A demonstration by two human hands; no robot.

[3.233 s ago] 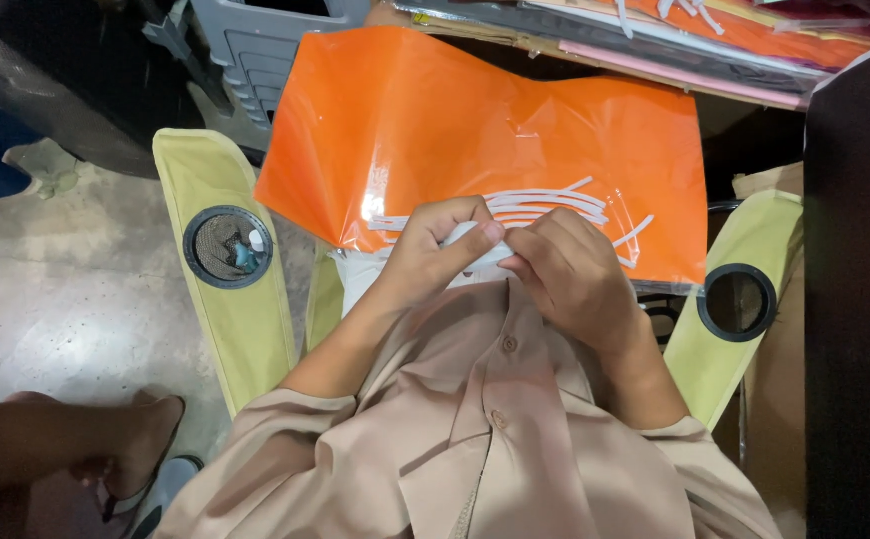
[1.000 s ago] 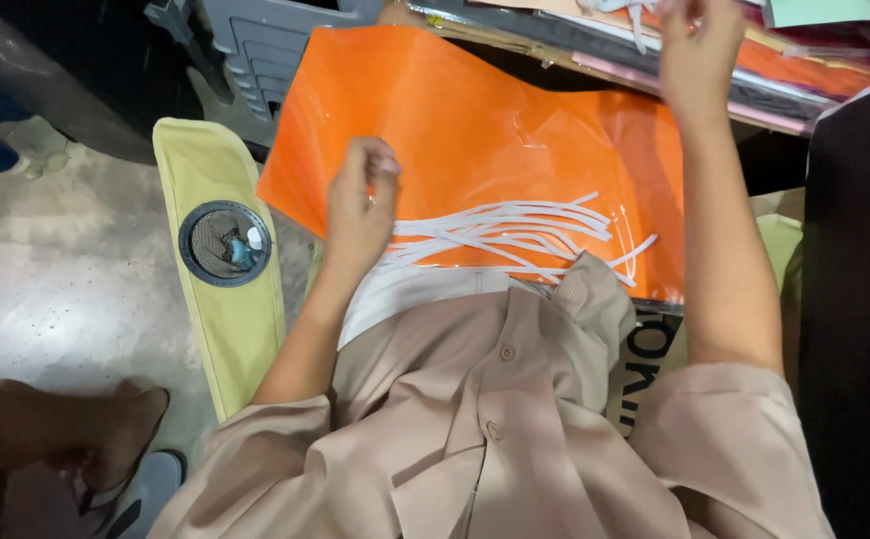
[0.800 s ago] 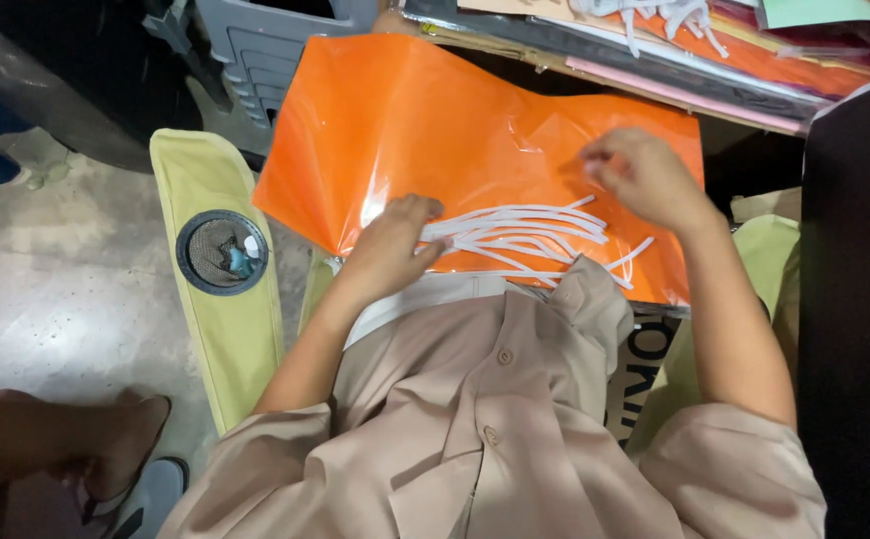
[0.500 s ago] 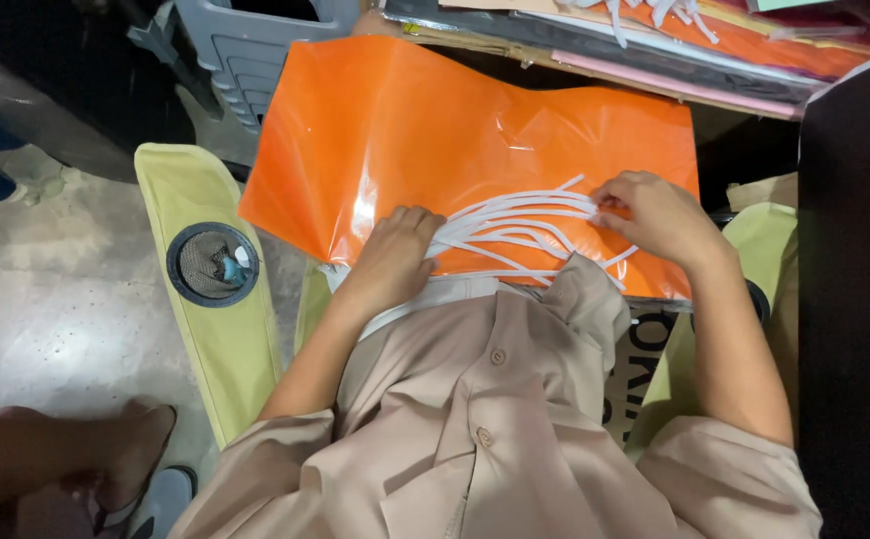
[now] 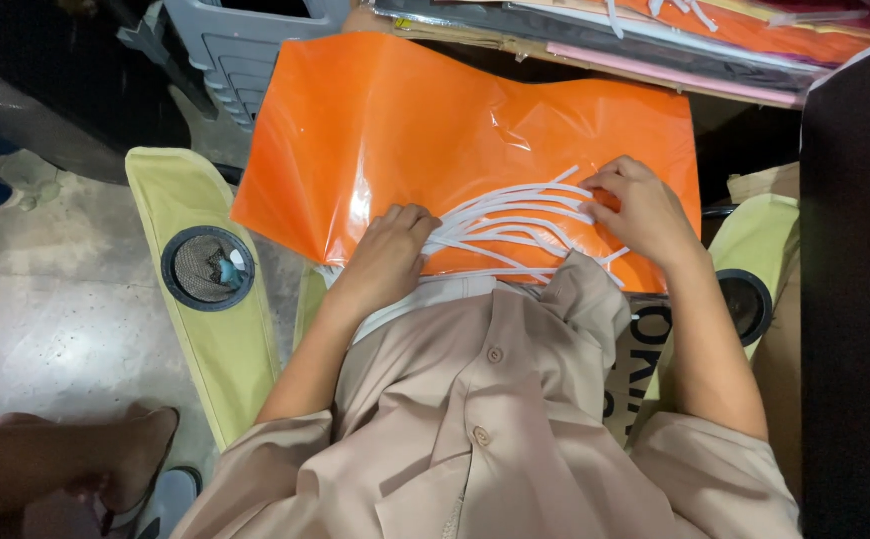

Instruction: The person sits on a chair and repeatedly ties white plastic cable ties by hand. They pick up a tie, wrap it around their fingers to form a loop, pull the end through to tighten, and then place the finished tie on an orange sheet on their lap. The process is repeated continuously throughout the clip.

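- Strips point(image 5: 510, 225): white bundle fanned across the lower right part of the orange sheet point(image 5: 405, 140), which is draped over the lap.
- Left hand point(image 5: 387, 255): palm down, fingers curled loosely together, pressing the left ends of the strips against the sheet. No pinch visible.
- Right hand point(image 5: 644, 210): resting on the right ends of the strips, fingertips bent onto them. Can't tell if any strip is pinched between thumb and finger.
- Versus 0.5 s ago: both hands sit in nearly the same spots; strips look gathered a bit tighter, less splayed at the right.
- Versus 1.0 s ago: right hand was up at the stacked sheets point(image 5: 674, 45) at the top; now it is down on the strips. Left hand was lifted off the sheet; now flat on it.
- Edges: sheet's near edge is tucked against the beige shirt point(image 5: 495, 399); its left corner overhangs the yellow armrest point(image 5: 220, 329) with the mesh cup holder point(image 5: 207, 268). Right edge ends just beside the other armrest point(image 5: 769, 235).
- Room: dark panel point(image 5: 859, 299) closes off the right side near the right forearm. Grey crate point(image 5: 255, 45) sits past the sheet's top left. Bare floor point(image 5: 45, 309) lies to the left, with another person's foot point(image 5: 75, 464) at bottom left.
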